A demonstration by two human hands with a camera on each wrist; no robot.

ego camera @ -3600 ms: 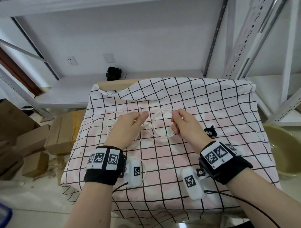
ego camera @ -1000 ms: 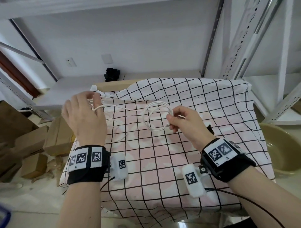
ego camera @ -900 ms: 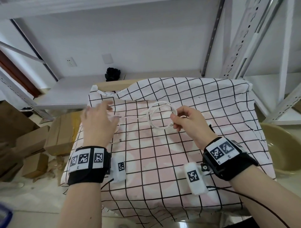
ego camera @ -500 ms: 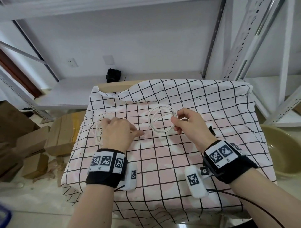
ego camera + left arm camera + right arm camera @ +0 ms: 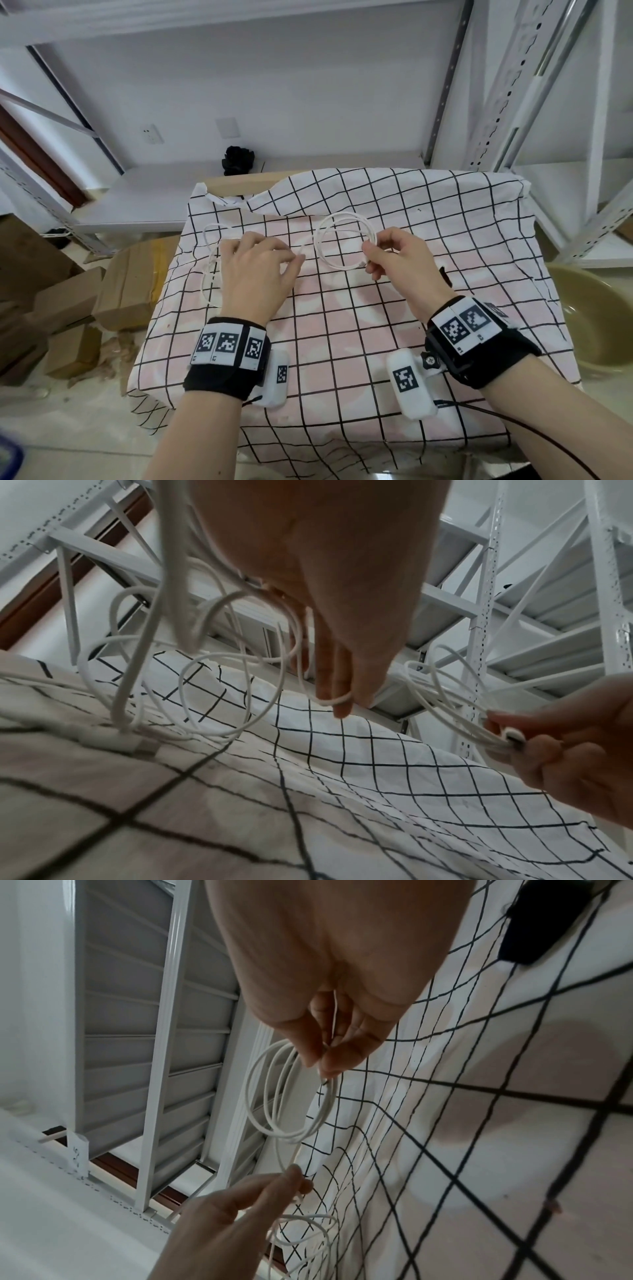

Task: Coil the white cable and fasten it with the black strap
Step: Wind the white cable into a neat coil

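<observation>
The white cable [image 5: 342, 240] is partly wound into a small coil of several loops held upright above the checked cloth [image 5: 376, 325]. My right hand [image 5: 370, 253] pinches the coil's right side between thumb and fingers; the pinch also shows in the right wrist view [image 5: 322, 1058]. My left hand [image 5: 294, 263] is just left of the coil and holds the cable's free run at its fingertips [image 5: 337, 700]. Slack cable [image 5: 209, 260] lies in loose loops on the cloth behind the left hand. The black strap [image 5: 534, 926] lies on the cloth, to the right of my right hand.
The cloth covers a small table with edges close on all sides. White metal shelving [image 5: 513, 102] stands behind and to the right. Cardboard boxes [image 5: 130, 284] sit on the floor at left, a tan basin [image 5: 599, 325] at right. A black object [image 5: 238, 160] rests on the low shelf behind.
My left hand swung out to the far left, drawing the cable, then came back right to just beside the coil. The right hand kept its pinch on the coil, almost still.
</observation>
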